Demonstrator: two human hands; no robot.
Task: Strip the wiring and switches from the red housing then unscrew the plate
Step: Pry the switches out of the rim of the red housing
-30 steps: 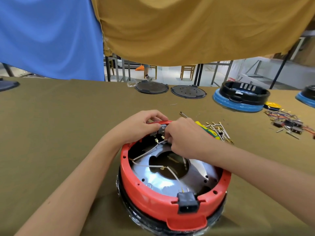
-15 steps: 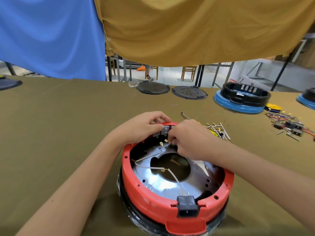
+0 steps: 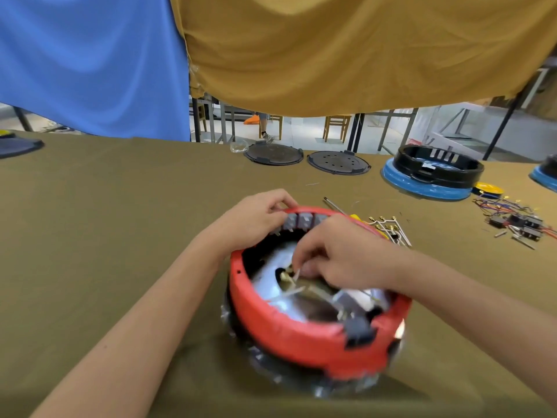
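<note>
Left grip (image 3: 256,217) braced our red housing (image 3: 289,324) rim by the switches (image 3: 304,221); right grip (image 3: 340,260) pinched wiring (image 3: 294,277) free.

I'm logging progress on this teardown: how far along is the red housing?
Done: pulled wires lie on the table beside the housing. In hand: the right hand pinches wiring inside the red housing, while the left hand grips its far rim. Left: the grey switches sit in the rim, and the metal plate is in place.
</note>
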